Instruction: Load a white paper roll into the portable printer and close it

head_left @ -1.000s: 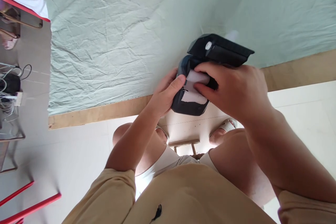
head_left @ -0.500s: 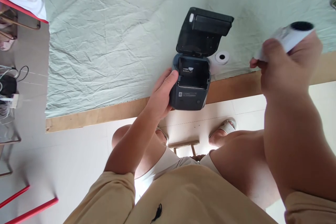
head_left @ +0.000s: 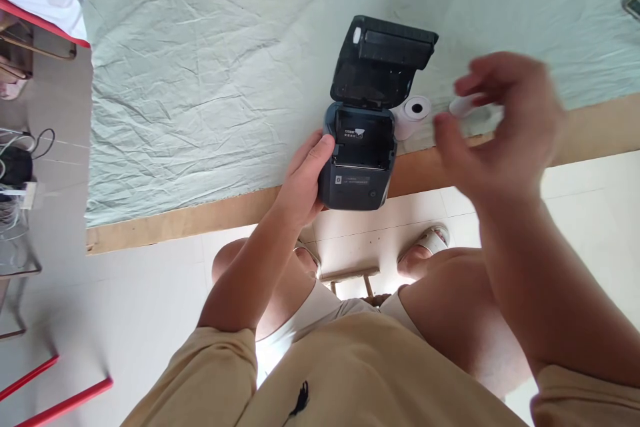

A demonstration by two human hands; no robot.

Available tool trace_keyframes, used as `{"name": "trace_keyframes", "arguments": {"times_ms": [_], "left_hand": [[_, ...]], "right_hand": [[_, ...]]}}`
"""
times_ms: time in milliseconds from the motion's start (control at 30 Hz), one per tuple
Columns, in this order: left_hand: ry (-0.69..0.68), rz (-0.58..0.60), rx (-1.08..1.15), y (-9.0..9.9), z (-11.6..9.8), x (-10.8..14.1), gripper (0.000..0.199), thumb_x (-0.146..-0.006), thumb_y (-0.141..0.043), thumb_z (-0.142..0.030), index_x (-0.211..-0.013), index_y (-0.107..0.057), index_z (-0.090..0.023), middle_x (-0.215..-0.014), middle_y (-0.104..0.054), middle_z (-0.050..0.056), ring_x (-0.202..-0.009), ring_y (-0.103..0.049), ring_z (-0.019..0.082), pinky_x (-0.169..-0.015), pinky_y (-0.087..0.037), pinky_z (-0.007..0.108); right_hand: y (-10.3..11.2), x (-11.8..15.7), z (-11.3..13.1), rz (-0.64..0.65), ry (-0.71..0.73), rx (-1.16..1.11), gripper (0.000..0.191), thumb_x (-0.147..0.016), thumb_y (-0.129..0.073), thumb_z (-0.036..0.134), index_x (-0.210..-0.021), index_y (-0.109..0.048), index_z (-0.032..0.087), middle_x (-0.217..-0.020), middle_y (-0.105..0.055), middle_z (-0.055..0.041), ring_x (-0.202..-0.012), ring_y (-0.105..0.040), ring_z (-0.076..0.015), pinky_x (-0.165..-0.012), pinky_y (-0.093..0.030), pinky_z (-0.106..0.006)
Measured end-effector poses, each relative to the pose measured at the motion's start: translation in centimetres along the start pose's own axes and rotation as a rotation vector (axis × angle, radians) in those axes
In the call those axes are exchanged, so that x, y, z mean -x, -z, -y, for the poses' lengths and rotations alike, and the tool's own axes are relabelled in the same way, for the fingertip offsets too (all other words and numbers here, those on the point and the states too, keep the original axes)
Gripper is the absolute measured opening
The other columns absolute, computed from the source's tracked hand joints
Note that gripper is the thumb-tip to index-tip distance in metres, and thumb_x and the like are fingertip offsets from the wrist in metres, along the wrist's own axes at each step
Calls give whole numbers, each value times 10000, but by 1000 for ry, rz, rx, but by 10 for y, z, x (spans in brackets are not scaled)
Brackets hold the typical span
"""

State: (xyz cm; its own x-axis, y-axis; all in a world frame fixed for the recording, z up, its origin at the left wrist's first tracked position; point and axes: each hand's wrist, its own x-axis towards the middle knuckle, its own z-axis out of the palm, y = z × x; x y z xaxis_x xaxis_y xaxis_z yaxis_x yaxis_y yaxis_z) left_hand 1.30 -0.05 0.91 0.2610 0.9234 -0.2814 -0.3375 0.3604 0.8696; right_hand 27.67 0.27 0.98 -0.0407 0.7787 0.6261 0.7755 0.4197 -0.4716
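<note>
My left hand holds a dark label printer by its left side, thumb on the rim of the empty-looking paper bay. The printer's lid stands raised, tilted back over the cloth. Right of the printer, a white paper roll stands on end with its dark core showing. My right hand is over the table edge, smeared by motion, thumb and fingers curled toward each other. A small white thing shows between them, too blurred to name; the roll held there earlier cannot be made out.
A pale green wrinkled cloth covers the table, with a bare wooden front edge. A small dark device lies at the far right. At left are cables and red bars on the floor side.
My right hand has moved left toward the printer and turned, and the white roll in it no longer shows clearly. The printer in my left hand has shifted slightly left.
</note>
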Motion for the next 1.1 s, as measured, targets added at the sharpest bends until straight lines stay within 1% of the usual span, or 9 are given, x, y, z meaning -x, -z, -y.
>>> {"name": "trace_keyframes", "arguments": {"times_ms": [100, 200, 300, 433, 600, 733, 867, 1000, 1100], "left_hand": [[3, 1, 0, 2, 1, -1, 564, -1003, -712, -788, -1149, -810, -253, -949, -856, 34, -834, -885, 259, -399, -481, 252], [-3, 6, 9, 3, 2, 0, 520, -1020, -713, -750, -1143, -811, -254, -939, -847, 26, -745, -850, 220, -387, -457, 245], [-23, 33, 20, 3, 2, 1, 493, -1030, -717, -724, -1135, -814, -252, -894, -818, 18, -611, -768, 170, -390, -464, 257], [-21, 20, -7, 3, 1, 1, 539, -1024, -704, -764, -1170, -807, -255, -837, -771, 15, -569, -730, 158, -395, -443, 263], [-1, 15, -9, 3, 1, 1, 546, -1018, -710, -758, -1216, -802, -258, -911, -827, 27, -635, -783, 186, -412, -481, 269], [4, 16, 9, 1, 1, 1, 521, -1015, -720, -730, -1200, -803, -250, -1024, -874, 50, -834, -882, 260, -436, -521, 269], [13, -20, 30, -4, -2, 2, 461, -1003, -747, -673, -1158, -807, -242, -1079, -895, 52, -894, -901, 280, -432, -518, 266], [23, -42, 29, -9, -6, 2, 444, -972, -783, -655, -1115, -803, -236, -1111, -904, 51, -919, -905, 287, -399, -470, 260], [16, -44, 21, -11, -6, 3, 475, -973, -778, -687, -1107, -797, -232, -1100, -900, 56, -920, -904, 284, -396, -446, 254]], "right_hand": [[-20, 3, 10, 105, -52, -103, 630, -949, -791, 360, -1538, -568, 356, -1413, -778, -103, -1168, -802, -352, -919, -692, -554], [-32, 4, 4, 223, -160, -147, 635, -917, -763, 259, -1509, -560, 363, -1235, -826, -65, -1001, -803, -325, -872, -678, -520], [-31, 5, -1, 275, -155, -149, 506, -880, -734, 212, -1360, -621, 330, -1095, -796, -45, -929, -770, -302, -843, -662, -497], [-25, 7, -2, 232, -93, -94, 314, -903, -792, 312, -1199, -687, 295, -1171, -756, -95, -1063, -763, -319, -876, -672, -504], [-22, 10, -6, 193, -134, -157, 650, -867, -734, 192, -1486, -585, 322, -1288, -787, -72, -1129, -785, -302, -994, -696, -562], [-24, 11, -8, 184, -74, -127, 522, -895, -774, 271, -1406, -688, 339, -1306, -738, -95, -1209, -766, -339, -1043, -690, -594], [-25, 12, -8, 171, -136, -123, 659, -914, -708, 193, -1533, -581, 379, -1285, -749, -79, -1150, -782, -314, -1020, -700, -548], [-23, 13, -11, 149, -75, -32, 613, -868, -741, 257, -1472, -685, 341, -1267, -745, -92, -1178, -765, -320, -1027, -701, -558], [-22, 13, -13, 133, -11, -42, 686, -861, -682, 218, -1540, -656, 314, -1226, -758, -80, -1141, -762, -290, -1017, -704, -538]]}}
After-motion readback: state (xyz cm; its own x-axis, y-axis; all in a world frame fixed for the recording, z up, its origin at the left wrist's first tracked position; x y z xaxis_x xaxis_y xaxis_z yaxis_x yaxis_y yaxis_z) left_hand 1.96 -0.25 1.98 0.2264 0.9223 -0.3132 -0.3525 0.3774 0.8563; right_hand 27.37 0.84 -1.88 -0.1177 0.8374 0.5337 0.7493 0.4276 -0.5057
